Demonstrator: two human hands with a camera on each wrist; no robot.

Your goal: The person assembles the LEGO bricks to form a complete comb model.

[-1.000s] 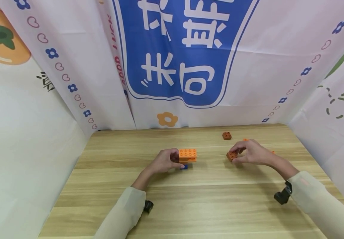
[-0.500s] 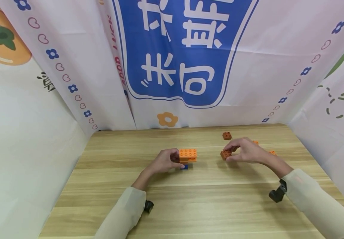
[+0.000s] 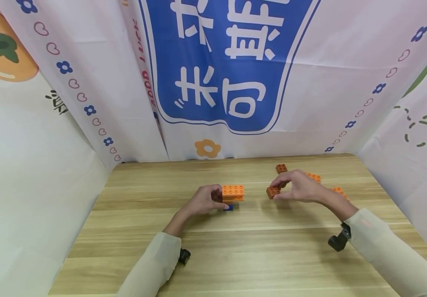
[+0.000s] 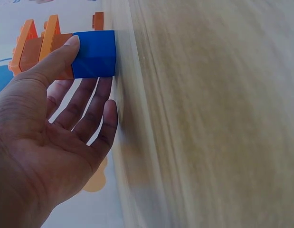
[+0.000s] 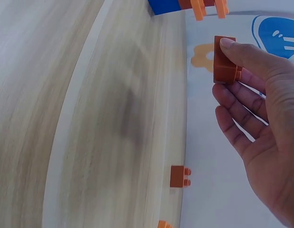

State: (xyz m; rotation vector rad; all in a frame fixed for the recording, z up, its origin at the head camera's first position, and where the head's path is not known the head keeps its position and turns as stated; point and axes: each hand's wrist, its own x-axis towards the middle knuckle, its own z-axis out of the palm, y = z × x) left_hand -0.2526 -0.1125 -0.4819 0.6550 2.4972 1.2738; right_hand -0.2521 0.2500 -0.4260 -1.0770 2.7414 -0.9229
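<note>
A small tower of toy building bricks (image 3: 233, 189) stands upright on the table. Its bottom piece is a blue brick (image 4: 97, 54), with brown and orange ones alternating above it. My left hand (image 3: 203, 201) holds the tower low down from its left side, the thumb lying against the blue and brown bricks. To the right of the tower, my right hand (image 3: 301, 187) pinches a brown brick (image 5: 224, 61) between thumb and fingers. That brick is held above the tabletop, studs up, apart from the tower.
Another brown brick (image 3: 281, 168) lies toward the back of the wooden table (image 3: 258, 251). Two orange bricks, one farther back (image 3: 313, 177) and one nearer (image 3: 339, 192), lie behind my right hand and wrist. A printed cloth (image 3: 184, 140) hangs along the table's back edge.
My right hand has moved left toward the tower, carrying the brown brick with it. More of the orange bricks behind it now shows. The left hand and the tower have stayed put.
</note>
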